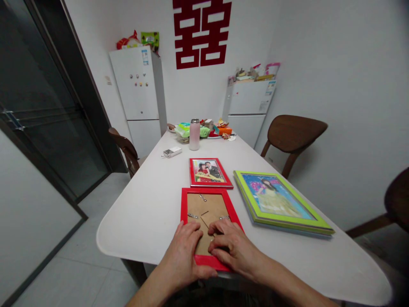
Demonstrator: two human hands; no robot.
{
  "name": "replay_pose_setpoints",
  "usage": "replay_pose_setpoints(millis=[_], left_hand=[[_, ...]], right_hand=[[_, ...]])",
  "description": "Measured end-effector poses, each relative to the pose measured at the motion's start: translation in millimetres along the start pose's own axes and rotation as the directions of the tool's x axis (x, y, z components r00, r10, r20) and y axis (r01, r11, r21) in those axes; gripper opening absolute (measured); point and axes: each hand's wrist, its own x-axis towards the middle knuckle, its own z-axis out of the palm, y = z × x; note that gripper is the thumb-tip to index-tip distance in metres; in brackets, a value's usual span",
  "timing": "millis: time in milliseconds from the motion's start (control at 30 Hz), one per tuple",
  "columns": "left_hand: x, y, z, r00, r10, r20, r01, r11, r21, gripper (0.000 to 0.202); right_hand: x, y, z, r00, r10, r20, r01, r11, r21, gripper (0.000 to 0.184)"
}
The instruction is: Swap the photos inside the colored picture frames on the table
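Observation:
A red picture frame (pixel 207 209) lies face down at the near end of the white table (pixel 143 226), showing its brown backing board and metal clips. My left hand (pixel 182 251) and my right hand (pixel 231 249) both rest on its lower half, fingers over the backing and frame edge. A smaller red frame (pixel 209 174) lies face up just beyond it, with a blurred photo of people. To the right is a thick lime-green frame (pixel 277 202) holding a picture of a figure in a long dress, with other frames apparently stacked beneath it.
Farther along the table stand a pink insulated bottle (pixel 194 135), a small silver device (pixel 171 152) and a plate of packets and clutter (pixel 204 131). Two white refrigerators (pixel 137 85) stand against the back walls. Wooden chairs (pixel 295 134) flank the table, and a dark glass door (pixel 41 102) is at left.

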Motion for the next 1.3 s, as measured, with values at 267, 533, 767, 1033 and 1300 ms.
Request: replay_pose_setpoints(millis=[267, 533, 767, 1033, 1300], left_hand=[[-0.3, 0.8, -1.2, 0.999, 0.009, -0.044, -0.011, 0.999, -0.039, 0.071], [1.4, 4.4, -3.8, 0.998, 0.036, -0.049, -0.039, 0.996, -0.076, 0.071], [0.8, -0.4, 0.4, 0.997, 0.047, -0.066, -0.053, 0.995, -0.086, 0.073], [1.7, 0.0, 0.8, 0.995, 0.051, -0.081, -0.056, 0.996, -0.065, 0.071], [-1.0, -2.9, 3.8, 0.993, 0.056, -0.109, -0.056, 0.998, -0.003, 0.069]], right_hand=[[8.5, -3.5, -3.0, 0.999, 0.021, -0.035, -0.018, 0.997, 0.074, 0.020], [62.5, -2.0, 13.0, 0.982, 0.131, -0.138, -0.142, 0.987, -0.076, 0.021], [81.0, 3.5, 22.3, 0.980, 0.156, -0.121, -0.171, 0.977, -0.128, 0.022], [82.1, 10.7, 20.3, 0.983, 0.151, -0.103, -0.161, 0.982, -0.098, 0.020], [100.4, 49.6, 10.9, 0.871, 0.410, -0.269, -0.443, 0.893, -0.074, 0.021]])
